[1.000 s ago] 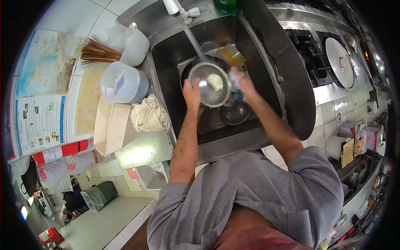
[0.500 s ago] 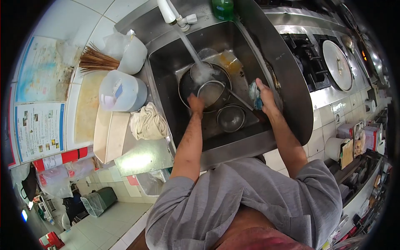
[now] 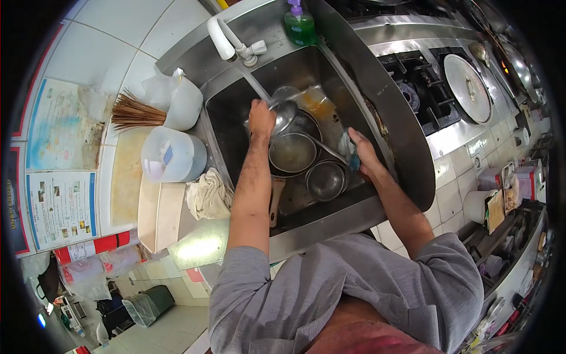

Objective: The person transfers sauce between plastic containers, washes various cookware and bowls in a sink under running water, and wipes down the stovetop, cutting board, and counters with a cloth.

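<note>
My left hand [image 3: 261,119] is closed on the edge of a small, shiny, round metal bowl [image 3: 285,117], tilted by the running water; whether it has a handle I cannot tell. Below it, a round metal vessel [image 3: 293,153] with cloudy water sits in a larger dark pan [image 3: 314,125]. A long metal handle [image 3: 330,150] slants rightward from there. Beside them rests a smaller round metal bowl [image 3: 326,181]. A wooden handle [image 3: 276,203] points towards me. At the sink's right side, my right hand [image 3: 364,152] grips a pale and blue scrubbing pad [image 3: 349,148].
The steel sink [image 3: 312,227] has a white faucet [image 3: 221,40] and a green soap bottle [image 3: 300,26] at its back. Left stand a plastic tub [image 3: 177,156], a stick brush [image 3: 137,112] and a crumpled cloth [image 3: 209,194]. A gas stove [image 3: 413,88] with a large lid [image 3: 467,88] lies right.
My left hand has moved up towards the faucet and now holds the small metal bowl, lifted out of the pan. My right hand keeps the pad. The view has shifted slightly.
</note>
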`<state>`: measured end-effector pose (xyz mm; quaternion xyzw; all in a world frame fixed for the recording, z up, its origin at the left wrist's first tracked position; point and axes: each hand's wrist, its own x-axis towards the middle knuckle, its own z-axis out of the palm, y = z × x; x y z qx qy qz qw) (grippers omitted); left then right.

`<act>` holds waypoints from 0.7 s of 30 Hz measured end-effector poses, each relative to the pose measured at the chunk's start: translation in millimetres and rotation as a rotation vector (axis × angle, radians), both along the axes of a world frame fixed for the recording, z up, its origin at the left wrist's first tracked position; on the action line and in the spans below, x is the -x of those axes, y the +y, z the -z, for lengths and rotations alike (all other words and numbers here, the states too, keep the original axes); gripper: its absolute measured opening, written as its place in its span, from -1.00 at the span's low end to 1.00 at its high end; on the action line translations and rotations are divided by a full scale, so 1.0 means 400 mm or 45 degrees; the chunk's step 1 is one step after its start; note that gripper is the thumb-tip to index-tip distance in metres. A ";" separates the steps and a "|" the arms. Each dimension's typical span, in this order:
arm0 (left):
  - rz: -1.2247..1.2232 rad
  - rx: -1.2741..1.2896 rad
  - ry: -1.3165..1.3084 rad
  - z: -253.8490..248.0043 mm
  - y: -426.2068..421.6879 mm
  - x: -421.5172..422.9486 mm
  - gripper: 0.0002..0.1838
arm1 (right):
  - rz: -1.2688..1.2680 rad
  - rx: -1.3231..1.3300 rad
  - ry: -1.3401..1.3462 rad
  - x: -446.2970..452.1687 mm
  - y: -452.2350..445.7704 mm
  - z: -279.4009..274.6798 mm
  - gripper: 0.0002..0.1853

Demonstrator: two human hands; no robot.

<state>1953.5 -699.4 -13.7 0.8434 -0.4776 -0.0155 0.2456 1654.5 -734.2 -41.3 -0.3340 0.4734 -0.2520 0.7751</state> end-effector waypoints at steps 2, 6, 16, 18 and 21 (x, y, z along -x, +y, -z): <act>-0.004 0.176 0.028 -0.028 -0.041 -0.015 -0.84 | 0.085 0.100 -0.148 -0.066 -0.022 -0.056 -0.52; -0.343 0.642 0.985 -0.031 -0.060 0.052 -0.94 | 0.216 0.629 -0.229 -0.264 -0.126 -0.188 -0.71; -0.210 1.102 1.682 -0.058 0.114 0.047 -0.67 | -0.629 2.471 0.540 -0.448 -0.077 -0.114 -0.83; -0.325 1.081 1.678 -0.035 0.104 0.094 -0.70 | -0.598 2.254 0.826 -0.454 -0.090 -0.172 -0.86; -0.313 1.182 1.630 -0.010 0.065 0.073 -0.70 | -0.465 1.409 0.134 -0.588 -0.025 -0.036 -0.86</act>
